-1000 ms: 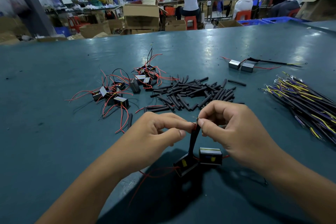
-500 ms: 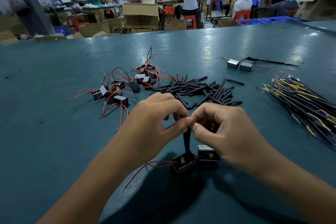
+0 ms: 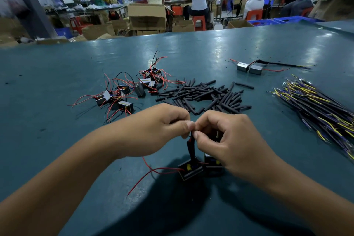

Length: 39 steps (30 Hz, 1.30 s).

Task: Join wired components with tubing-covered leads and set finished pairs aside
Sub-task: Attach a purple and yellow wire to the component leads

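Teal and glossy, the table (image 3: 220, 48) runs back to a crowded workshop where people sit on red stools at long benches at 12 o'clock. An open cardboard box (image 3: 146, 16) stands beyond the table's far edge; its contents cannot be seen. At 6 o'clock two small black components (image 3: 191, 169) rest on the table, red leads trailing toward 8 o'clock. A black tube (image 3: 191, 148) rises from them to the fingertips: the left hand (image 3: 159, 130) and right hand (image 3: 228, 140) both pinch its top end. Loose tubing pieces (image 3: 206, 95) lie at 12 o'clock, unjoined components (image 3: 122, 96) at 10, a wire bundle (image 3: 316, 105) at 2, one finished pair (image 3: 249, 67) at 1.
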Each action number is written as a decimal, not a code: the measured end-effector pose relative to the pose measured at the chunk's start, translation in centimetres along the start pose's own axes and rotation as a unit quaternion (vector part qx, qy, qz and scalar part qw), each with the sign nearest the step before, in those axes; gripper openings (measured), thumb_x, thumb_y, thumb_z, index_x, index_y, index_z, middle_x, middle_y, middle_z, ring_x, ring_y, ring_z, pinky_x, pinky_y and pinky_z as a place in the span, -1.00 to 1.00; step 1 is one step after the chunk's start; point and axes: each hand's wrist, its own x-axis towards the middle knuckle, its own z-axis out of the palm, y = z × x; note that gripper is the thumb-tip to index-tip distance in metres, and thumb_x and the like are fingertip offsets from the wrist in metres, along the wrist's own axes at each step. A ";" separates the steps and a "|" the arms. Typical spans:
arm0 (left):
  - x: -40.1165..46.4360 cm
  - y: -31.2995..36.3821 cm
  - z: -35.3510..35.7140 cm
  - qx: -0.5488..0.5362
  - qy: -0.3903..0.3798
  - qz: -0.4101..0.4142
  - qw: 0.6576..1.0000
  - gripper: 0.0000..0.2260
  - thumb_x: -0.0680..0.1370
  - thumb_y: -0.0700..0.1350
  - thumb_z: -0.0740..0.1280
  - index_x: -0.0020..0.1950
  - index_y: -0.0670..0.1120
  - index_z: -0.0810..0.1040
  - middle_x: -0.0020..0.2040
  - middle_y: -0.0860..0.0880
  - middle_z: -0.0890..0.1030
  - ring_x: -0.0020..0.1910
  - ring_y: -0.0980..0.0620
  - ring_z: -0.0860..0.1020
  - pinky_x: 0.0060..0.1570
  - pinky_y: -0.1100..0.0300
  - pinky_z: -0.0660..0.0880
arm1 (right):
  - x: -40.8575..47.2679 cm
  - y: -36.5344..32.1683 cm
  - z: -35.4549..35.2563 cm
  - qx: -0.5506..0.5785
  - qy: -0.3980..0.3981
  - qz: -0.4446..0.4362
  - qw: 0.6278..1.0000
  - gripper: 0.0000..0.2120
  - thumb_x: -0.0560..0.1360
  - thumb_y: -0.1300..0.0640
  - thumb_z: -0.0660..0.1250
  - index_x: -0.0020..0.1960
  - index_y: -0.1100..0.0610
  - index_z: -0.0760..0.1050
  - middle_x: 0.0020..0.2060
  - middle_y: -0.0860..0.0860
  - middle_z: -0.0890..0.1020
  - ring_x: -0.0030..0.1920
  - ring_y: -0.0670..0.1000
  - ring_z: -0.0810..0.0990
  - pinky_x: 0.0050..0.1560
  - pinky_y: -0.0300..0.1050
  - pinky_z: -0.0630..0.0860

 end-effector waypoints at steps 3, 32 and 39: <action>0.0 -0.2 0.1 -0.131 -0.013 -0.051 0.990 -0.69 0.65 -0.09 0.26 -0.30 -0.04 0.50 -0.39 0.08 0.41 -0.37 0.08 0.29 -0.33 0.13 0.24 | 0.0 -0.2 0.1 -0.002 0.001 0.001 1.000 -0.87 0.52 0.19 0.42 -0.19 0.04 0.57 -0.44 -0.04 0.56 -0.48 -0.16 0.41 -0.44 -0.38 0.33; -0.1 -2.2 -0.1 0.140 0.104 0.238 0.956 -0.92 0.61 -0.11 0.34 -0.03 -0.10 0.60 -0.13 0.09 0.49 -0.14 0.15 0.43 -0.11 0.30 0.39 | 0.0 -0.3 0.0 0.005 0.002 -0.005 1.000 -0.89 0.49 0.15 0.41 -0.21 0.03 0.57 -0.46 -0.03 0.56 -0.51 -0.11 0.40 -0.50 -0.24 0.35; -0.2 -1.8 -0.1 -0.126 -0.010 0.047 0.991 -0.84 0.59 -0.05 0.36 -0.16 -0.07 0.57 -0.31 -0.11 0.42 -0.30 -0.04 0.30 -0.31 -0.03 0.25 | -0.1 -0.4 0.1 -0.016 0.000 -0.012 1.000 -0.93 0.48 0.10 0.39 -0.18 0.03 0.59 -0.46 -0.06 0.56 -0.49 -0.06 0.44 -0.48 -0.25 0.35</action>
